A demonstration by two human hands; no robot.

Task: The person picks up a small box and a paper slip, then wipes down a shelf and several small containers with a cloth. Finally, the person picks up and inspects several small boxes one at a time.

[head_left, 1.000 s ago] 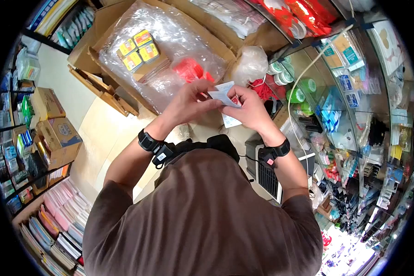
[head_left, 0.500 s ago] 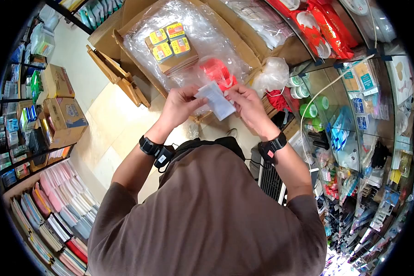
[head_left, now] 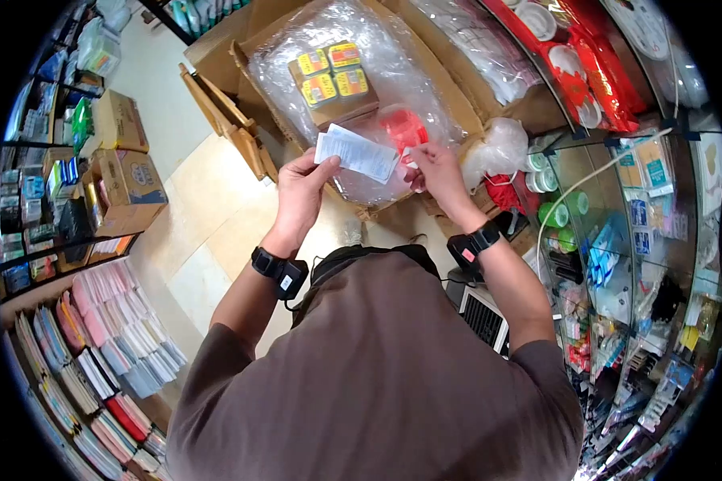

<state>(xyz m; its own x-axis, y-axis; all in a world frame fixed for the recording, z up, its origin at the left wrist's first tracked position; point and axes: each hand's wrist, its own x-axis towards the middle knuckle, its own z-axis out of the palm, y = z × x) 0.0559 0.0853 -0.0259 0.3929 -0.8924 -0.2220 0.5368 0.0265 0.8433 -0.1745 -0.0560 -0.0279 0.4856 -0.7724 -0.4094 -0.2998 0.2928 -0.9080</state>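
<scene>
A folded white sheet of printed paper (head_left: 355, 154) is pinched by its left end between the thumb and fingers of my left hand (head_left: 303, 188). Close to the paper's right end, my right hand (head_left: 441, 178) is closed in a pinch on a small white piece with some red by it, too small to name. Beneath both hands is an open cardboard box (head_left: 449, 76) lined with clear plastic. In it stand several yellow-labelled packs (head_left: 319, 88) on a brown cardboard block, with a red bundle (head_left: 403, 127) in clear wrap nearer me.
Folded wooden slats (head_left: 226, 120) lean left of the box. Glass shelves with goods, among them green-lidded jars (head_left: 553, 214), line the right side, with a white cable (head_left: 573, 188) across them. On the left are cardboard cartons (head_left: 125, 188) and stacked paper goods (head_left: 125, 321).
The paper, earlier held between both hands, has swung flatter and moved left with my left hand. My right hand has drawn off its end with a small white piece. The view has shifted slightly.
</scene>
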